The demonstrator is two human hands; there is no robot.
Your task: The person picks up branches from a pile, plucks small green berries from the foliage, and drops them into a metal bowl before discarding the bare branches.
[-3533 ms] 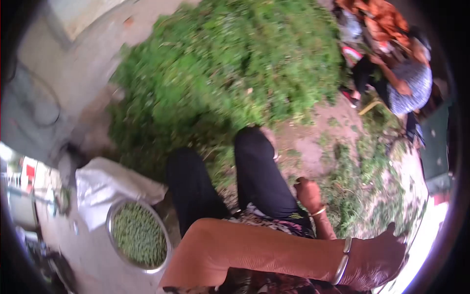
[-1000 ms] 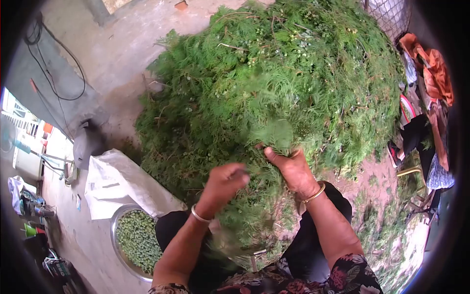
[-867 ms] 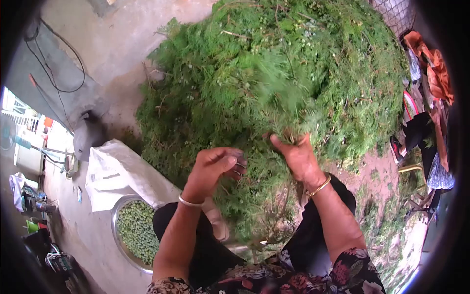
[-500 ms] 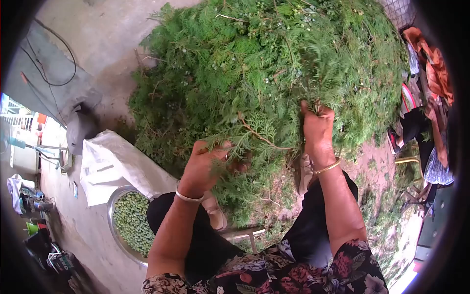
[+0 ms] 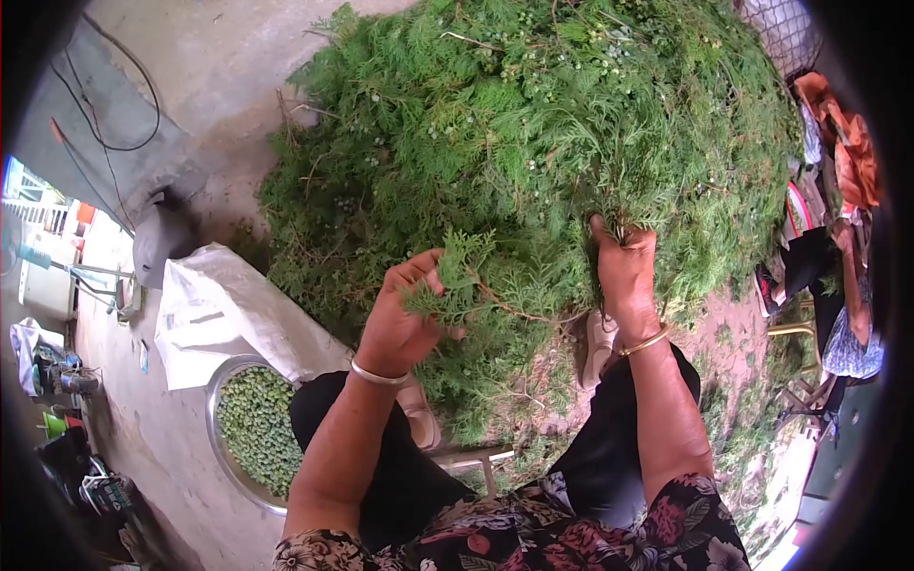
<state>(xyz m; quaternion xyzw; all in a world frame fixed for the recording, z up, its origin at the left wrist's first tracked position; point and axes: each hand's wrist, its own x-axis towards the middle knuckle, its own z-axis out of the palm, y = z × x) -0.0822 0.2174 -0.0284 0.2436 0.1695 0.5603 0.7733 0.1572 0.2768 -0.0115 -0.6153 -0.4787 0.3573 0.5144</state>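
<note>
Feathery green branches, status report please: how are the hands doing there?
Right hand: closed on feathery green sprigs. Left hand: fingers at brown-stemmed green sprig. Nothing seen blocking either.

A sprig point(image 5: 466, 281) of flat, feathery green foliage lies against the fingers of the left hand point(image 5: 398, 324), its thin reddish-brown stem bowing down and across towards the right hand point(image 5: 624, 233). In that hand a bunch point(image 5: 621, 198) of similar fronds is gripped low, the leafy tops spreading up and outward. Both are above the near side of a large, tangled heap point(image 5: 428, 157) of cut evergreen branches, bright to dark green, with bare brown twigs and small pale berries point(image 5: 614, 43) scattered among the leaves
</note>
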